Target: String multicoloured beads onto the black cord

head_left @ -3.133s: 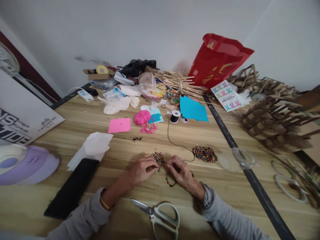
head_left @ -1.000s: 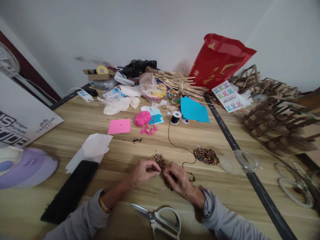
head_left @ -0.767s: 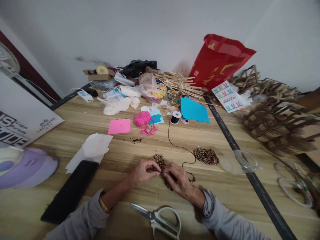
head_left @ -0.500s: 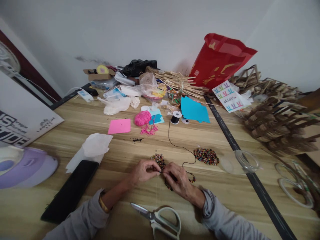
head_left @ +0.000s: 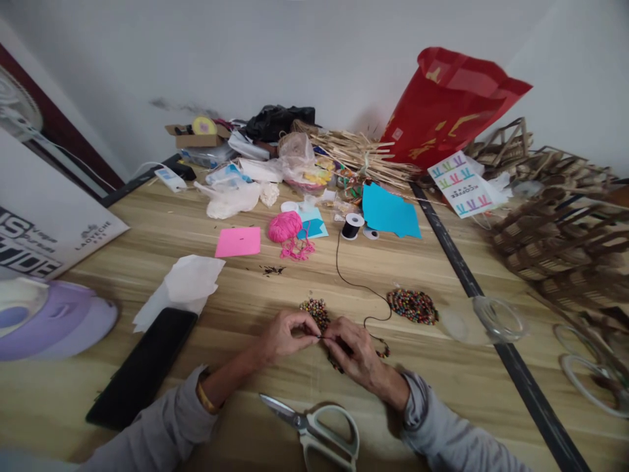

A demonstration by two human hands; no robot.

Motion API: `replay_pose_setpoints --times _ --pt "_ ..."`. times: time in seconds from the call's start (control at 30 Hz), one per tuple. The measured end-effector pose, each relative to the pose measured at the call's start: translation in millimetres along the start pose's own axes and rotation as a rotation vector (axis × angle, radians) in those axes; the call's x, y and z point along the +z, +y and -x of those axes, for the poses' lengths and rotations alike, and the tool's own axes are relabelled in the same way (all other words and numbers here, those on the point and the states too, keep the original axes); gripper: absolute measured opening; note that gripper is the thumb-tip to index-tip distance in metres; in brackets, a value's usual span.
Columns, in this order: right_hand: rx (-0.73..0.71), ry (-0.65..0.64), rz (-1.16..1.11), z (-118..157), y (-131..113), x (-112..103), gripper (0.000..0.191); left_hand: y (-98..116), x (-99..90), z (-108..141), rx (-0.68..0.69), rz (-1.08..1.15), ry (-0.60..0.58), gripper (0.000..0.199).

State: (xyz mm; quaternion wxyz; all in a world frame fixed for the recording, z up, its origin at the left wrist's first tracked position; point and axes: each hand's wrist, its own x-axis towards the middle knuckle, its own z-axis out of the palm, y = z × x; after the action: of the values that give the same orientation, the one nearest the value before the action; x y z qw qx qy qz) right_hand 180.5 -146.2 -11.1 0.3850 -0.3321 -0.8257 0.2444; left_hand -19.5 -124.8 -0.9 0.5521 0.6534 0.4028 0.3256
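My left hand is closed, thumb and index finger pinched at the end of a dark cord; a bead there is too small to make out. Facing it, my right hand pinches the same cord, fingertips almost touching the left ones. Loose coloured beads lie in a pile just beyond the fingertips. From the black spool a thin cord curves down to a beaded stretch beside my right hand. A coiled heap of strung beads rests to the right. Open scissors lie nearest me.
A black phone and white paper lie at left, by a purple-white appliance. Pink yarn, pink paper and blue sheets sit farther back. Woven baskets and a red bag stand right.
The view has shifted slightly, so the table items appear a little farther right. Both hands keep their pinch on the cord, with almost no change between them.
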Motion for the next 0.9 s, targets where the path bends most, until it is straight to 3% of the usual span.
replay_pose_setpoints --times 0.9 --pt "0.049 -0.034 -0.013 1.6 -2.4 -5.5 0.01 -0.8 -3.0 -1.8 -0.003 -0.024 -0.044 0.007"
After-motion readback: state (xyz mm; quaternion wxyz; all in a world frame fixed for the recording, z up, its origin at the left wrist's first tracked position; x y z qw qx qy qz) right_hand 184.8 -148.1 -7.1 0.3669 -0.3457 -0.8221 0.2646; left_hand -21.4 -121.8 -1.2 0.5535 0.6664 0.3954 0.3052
